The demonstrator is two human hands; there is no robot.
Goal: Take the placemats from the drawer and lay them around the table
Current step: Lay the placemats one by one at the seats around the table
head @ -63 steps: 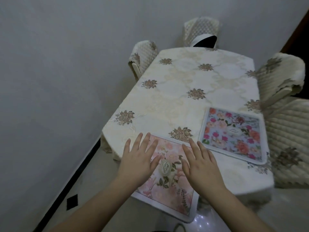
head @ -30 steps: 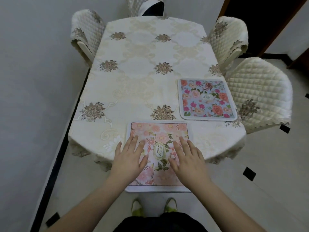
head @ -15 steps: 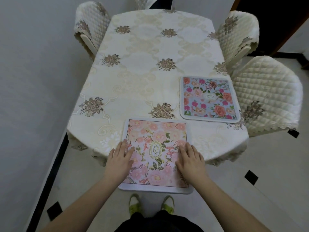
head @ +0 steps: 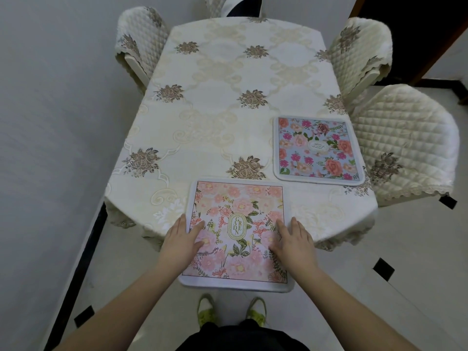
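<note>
**At the near end of the bench, both palms flat on the pink mat**

Below my head camera, the pink placemat [head: 238,234] lies at the near end of the bench [head: 228,102], with its near part hanging out past the cloth-covered edge over the floor. It is close to square, so I cannot call a clear long axis; its sides run in line with the bench. An oval label in its middle reads "GARDEN", the letters running along the line that leads away from me.

My left hand [head: 181,240] rests on the mat's left border, fingers straight and close together, pointing away from me, some of them on the cloth just beside the mat. My right hand [head: 293,240] lies the same way on the right border, fingers straight, flat on the print. Neither grip is curled round anything; both are spread flat and pressing down.

Further off to the right, the blue placemat [head: 317,149] lies flat on the bench by its right edge, well apart from the pink one. It sits just in front of a quilted chair [head: 405,145]. Another quilted chair [head: 359,51] stands beyond that on the right, and one [head: 139,44] at the far left corner.

Under the pink mat's overhang I see my shoes [head: 207,312] on the pale floor.
</note>
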